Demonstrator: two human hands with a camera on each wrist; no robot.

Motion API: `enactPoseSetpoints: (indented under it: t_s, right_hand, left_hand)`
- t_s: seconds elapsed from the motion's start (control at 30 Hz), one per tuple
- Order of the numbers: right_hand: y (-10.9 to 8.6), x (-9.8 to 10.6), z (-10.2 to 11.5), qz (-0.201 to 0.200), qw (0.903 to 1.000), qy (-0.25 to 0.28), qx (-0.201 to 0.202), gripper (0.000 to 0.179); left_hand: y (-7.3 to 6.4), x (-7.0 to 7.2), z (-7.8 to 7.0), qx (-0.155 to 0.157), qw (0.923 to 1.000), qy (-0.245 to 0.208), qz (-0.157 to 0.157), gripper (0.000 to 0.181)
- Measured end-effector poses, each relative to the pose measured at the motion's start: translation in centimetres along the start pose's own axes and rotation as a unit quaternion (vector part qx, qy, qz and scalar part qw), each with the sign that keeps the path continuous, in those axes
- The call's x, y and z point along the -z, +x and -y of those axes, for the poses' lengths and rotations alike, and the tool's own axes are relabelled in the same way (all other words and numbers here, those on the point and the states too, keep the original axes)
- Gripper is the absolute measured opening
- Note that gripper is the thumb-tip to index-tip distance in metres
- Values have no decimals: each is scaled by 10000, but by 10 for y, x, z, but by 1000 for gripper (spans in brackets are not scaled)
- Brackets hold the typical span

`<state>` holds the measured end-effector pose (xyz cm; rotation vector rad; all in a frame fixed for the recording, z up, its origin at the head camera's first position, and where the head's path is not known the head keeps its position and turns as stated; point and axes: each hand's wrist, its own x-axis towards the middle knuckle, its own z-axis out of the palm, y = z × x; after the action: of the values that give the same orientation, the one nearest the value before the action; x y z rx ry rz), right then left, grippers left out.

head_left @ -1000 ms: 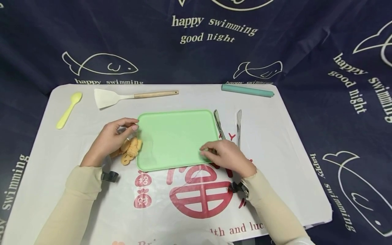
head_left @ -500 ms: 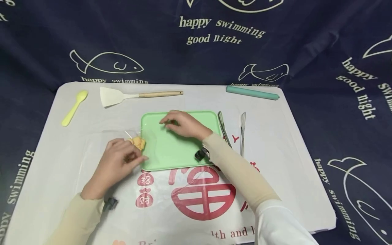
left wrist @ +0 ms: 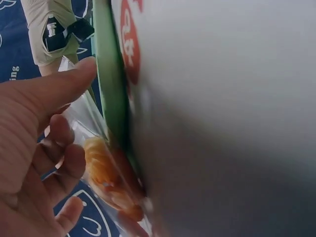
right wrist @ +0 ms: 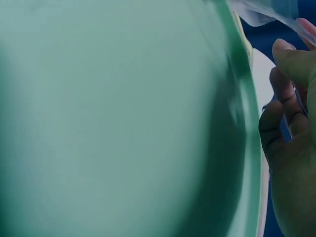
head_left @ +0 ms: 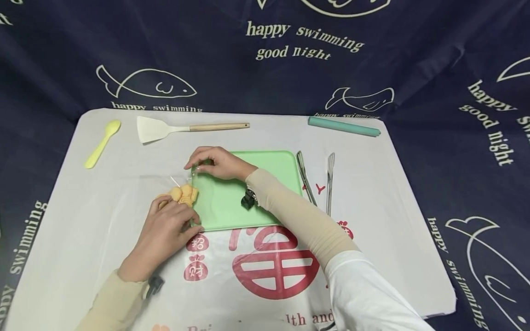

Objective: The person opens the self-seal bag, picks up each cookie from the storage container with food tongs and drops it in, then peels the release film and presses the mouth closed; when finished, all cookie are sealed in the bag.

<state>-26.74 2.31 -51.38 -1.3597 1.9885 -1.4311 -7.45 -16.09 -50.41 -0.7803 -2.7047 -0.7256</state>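
A clear plastic bag (head_left: 209, 202) of golden cookies (head_left: 186, 195) lies with its mouth end over the left part of a green tray (head_left: 256, 184). My left hand (head_left: 167, 225) is at the bag's near side by the tray's lower left corner, fingers bent and thumb apart from them. In the left wrist view the cookies (left wrist: 106, 173) show through the film beside the fingertips. My right hand (head_left: 217, 163) reaches across to the bag's far corner over the tray's upper left. Film (right wrist: 261, 12) runs up to its fingertips in the right wrist view, the thumb apart from the fingers.
Along the back lie a yellow spoon (head_left: 102, 144), a white spatula (head_left: 155, 129) with a wooden handle and a teal rod-like roll (head_left: 343, 126). Metal tongs (head_left: 330, 179) lie right of the tray. A dark printed curtain (head_left: 248, 82) hangs behind the table.
My right hand has moved left from the tray's right side, across the tray, to the bag's far corner. My left hand has come down from the bag's far side to its near side.
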Motion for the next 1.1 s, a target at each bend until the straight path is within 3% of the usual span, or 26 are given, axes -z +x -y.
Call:
enactPoseSetpoints:
  t_s: [0.17,0.4,0.77,0.93,1.03,1.1]
  right_hand:
    - [2,1,4,81,10000,11,40,8]
    - [1,1,5,104,9999,-97,-45,6]
    - [-5,1,8,17,9994,-72,-338,7]
    - [-10,0,10,-120,9989,50,-440,7]
    - [-13,4,24,-254,9985,99,-473,6]
    - [-16,11,40,-456,9975,194,-501,7]
  left_hand:
    - [5,5,-4,76,9997,113,191,31]
    - [9,6,-7,271,9984,378,333,32]
    - [13,5,-9,113,9977,666,-98,17]
    - [16,11,-7,276,9988,401,-105,8]
    - [20,23,-2,441,9973,-151,-570,5]
    - [26,35,1,549,9896,-691,-1133,5]
